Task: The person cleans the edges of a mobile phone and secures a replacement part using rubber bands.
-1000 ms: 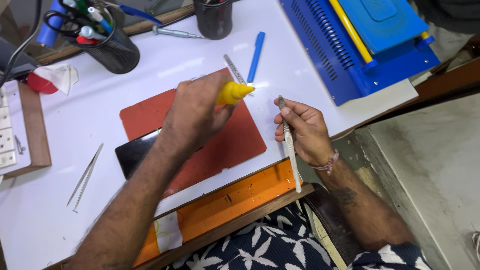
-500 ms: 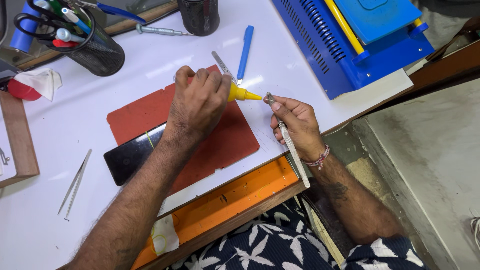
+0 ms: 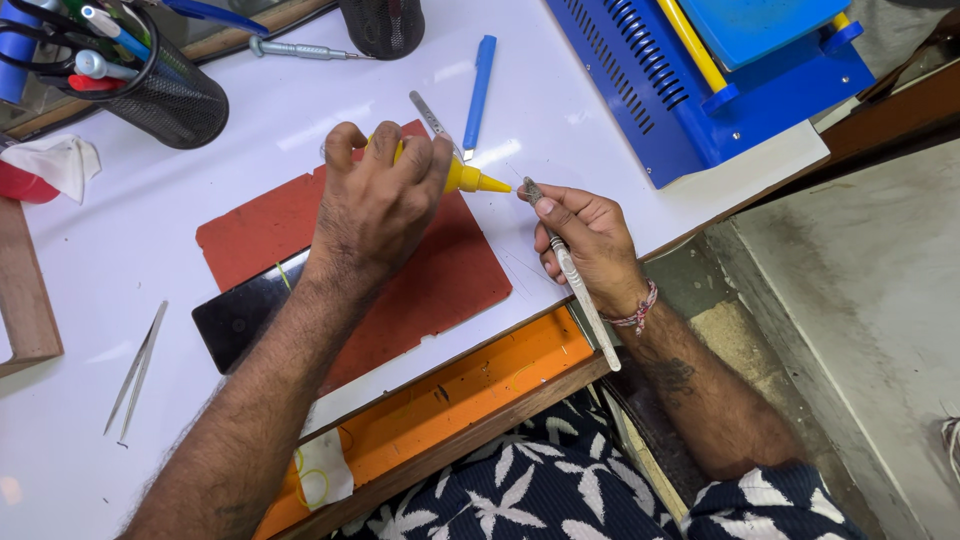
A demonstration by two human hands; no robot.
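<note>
- White table [image 3: 620, 110], red mat [image 3: 440, 280] laid on it.
- Left hand [image 3: 380, 205]: fingers wrapped around a small bottle [image 3: 462, 177] with a yellow cone nozzle, tip pointing right, above the mat's edge.
- Right hand [image 3: 590, 245]: fingers pinching a slim metal tool [image 3: 580, 290], its tip just beside the nozzle.
- Black phone [image 3: 240, 320] under the left forearm; tweezers [image 3: 135, 372] further left.

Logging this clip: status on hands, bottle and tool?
Left hand wrapped around yellow bottle, nozzle aimed at tool tip. Right hand pinching metal tool, tip just off the nozzle. Nothing between them.
</note>
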